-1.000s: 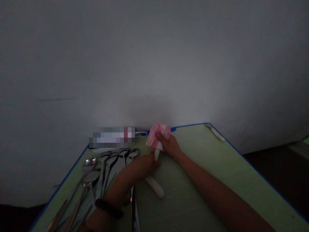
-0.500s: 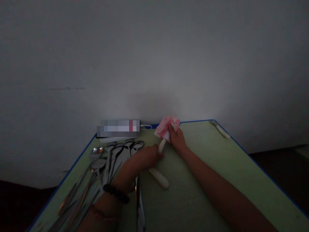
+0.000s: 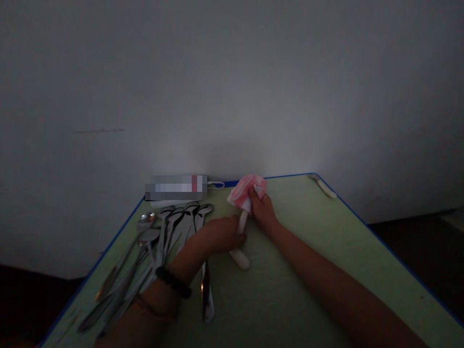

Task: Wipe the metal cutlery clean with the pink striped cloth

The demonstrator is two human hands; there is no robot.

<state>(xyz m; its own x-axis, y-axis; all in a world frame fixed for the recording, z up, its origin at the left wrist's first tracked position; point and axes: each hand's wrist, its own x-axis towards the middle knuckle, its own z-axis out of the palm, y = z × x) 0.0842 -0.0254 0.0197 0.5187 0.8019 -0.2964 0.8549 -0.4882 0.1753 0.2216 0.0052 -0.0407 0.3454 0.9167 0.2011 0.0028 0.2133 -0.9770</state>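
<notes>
My left hand (image 3: 225, 234) is closed around the white handle (image 3: 243, 222) of a utensil whose far end is hidden in a pink and white cloth (image 3: 247, 190). Wrapped on that end, the cloth is pinched between the thumb and fingers of my right hand (image 3: 263, 210). Which kind of utensil it is, I cannot tell. Under my left hand another white handle (image 3: 240, 259) lies on the table, its other end hidden. Several metal spoons (image 3: 176, 216) lie in a bunch left of my left hand.
The pale green table (image 3: 297, 270) has a blue edge and stands against a grey wall (image 3: 232, 87). A blurred-out device (image 3: 176, 187) with a white cable (image 3: 217, 184) sits at the back left. A white-handled utensil (image 3: 326, 188) lies at the back right corner.
The view has shifted slightly. Both hands keep their hold on the white-handled utensil and the cloth, which has turned a little over the utensil's end.
</notes>
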